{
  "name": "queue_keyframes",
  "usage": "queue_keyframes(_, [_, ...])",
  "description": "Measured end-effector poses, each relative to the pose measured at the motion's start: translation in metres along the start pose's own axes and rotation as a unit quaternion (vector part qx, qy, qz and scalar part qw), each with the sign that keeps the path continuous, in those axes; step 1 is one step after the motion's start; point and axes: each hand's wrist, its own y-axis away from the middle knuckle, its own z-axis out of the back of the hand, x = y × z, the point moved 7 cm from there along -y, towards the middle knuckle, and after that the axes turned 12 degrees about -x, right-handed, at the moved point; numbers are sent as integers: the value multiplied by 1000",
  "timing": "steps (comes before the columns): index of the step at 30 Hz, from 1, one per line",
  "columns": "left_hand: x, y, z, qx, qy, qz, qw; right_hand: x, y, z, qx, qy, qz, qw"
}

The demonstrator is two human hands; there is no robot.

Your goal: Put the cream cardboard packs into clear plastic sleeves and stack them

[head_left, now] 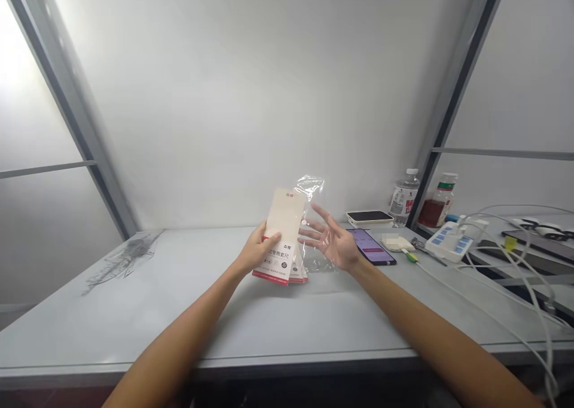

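Head view: left hand (259, 247) with fingers closed on a card packet (282, 228); right hand (330, 241) open, fingers spread just beside the packet, near a plastic bag (309, 186) and a phone (370, 246); table edge (224, 360) well below both hands.
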Motion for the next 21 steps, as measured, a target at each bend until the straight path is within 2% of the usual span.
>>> queue_keyframes(4, [5,-3,8,-81,-1,-21,996,-12,1,-6,36,-18,-50,998])
queue_keyframes(6, [10,-5,10,-101,-18,-19,994,-15,2,-8,35,-15,-56,998])
queue_keyframes(9, [11,-5,12,-116,-62,-31,991,-16,3,-9,25,-11,-56,998])
queue_keyframes(13, [0,-3,14,-139,-99,-76,982,-19,3,-10,26,-38,-72,996])
queue_keyframes(21, [-7,-3,12,-130,-59,-83,986,-19,8,-14,38,-53,-89,994])
